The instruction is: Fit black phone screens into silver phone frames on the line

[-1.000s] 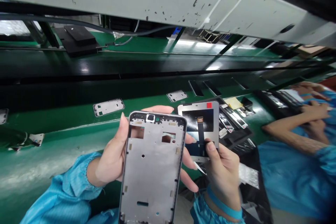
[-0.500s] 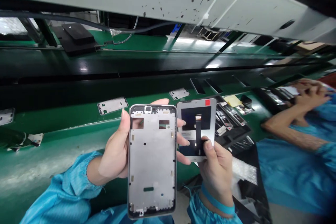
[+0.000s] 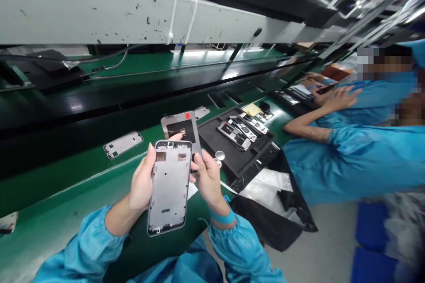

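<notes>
In the head view my left hand (image 3: 141, 180) grips a silver phone mid-frame (image 3: 168, 192), tilted upright with its cut-outs near the top. Its thumb lies along the left edge and the fingers pass behind. Partly hidden behind the frame is a phone screen (image 3: 174, 119), its back towards me, with a red sticker at the top corner. My right hand (image 3: 210, 179) holds this screen at its lower right, close beside the frame. Whether the right fingers also touch the frame I cannot tell.
Another phone frame (image 3: 123, 144) lies on the green bench, with more parts along it. To the right, a black tray (image 3: 219, 152) holds several phone parts. A co-worker's arm (image 3: 307, 128) is beyond it. A paint-chipped beam (image 3: 116, 17) crosses above.
The view has swung right and up, showing more of the tray and the co-worker. The screen has slid left behind the frame, which now covers its lower part.
</notes>
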{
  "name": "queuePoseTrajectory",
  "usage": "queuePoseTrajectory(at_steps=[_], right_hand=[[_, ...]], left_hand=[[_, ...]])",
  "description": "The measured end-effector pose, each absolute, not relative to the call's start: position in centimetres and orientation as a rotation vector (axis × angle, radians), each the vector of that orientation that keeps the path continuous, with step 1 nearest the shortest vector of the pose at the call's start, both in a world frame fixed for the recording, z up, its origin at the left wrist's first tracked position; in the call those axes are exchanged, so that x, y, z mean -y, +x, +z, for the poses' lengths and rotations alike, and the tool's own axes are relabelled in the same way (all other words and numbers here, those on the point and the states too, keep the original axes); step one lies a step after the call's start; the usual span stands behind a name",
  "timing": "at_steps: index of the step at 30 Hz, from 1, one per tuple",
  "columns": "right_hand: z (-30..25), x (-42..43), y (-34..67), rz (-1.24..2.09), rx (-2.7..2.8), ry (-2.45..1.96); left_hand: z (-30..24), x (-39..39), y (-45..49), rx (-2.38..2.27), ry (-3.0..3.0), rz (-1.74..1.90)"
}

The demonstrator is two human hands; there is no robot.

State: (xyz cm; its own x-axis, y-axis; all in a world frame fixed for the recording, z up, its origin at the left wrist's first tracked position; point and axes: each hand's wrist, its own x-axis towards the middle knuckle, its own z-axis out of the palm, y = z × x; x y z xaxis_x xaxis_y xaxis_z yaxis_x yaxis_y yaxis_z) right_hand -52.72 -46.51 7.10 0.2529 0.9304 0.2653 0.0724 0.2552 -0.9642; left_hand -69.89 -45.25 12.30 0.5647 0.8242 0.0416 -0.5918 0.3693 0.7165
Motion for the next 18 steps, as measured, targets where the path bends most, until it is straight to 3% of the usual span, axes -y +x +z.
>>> queuePoseTrajectory(at_steps=[6,18], right_hand=[[11.2,45.6,-52.6,0.551,1.206,-1.059],[12.4,43.0,-53.3,0.622,1.043,-0.954]], left_hand=[[11.6,45.4,-69.1,-0.475,0.999,0.979],[9.1,44.8,-68.6,-0.516,1.697,1.108]])
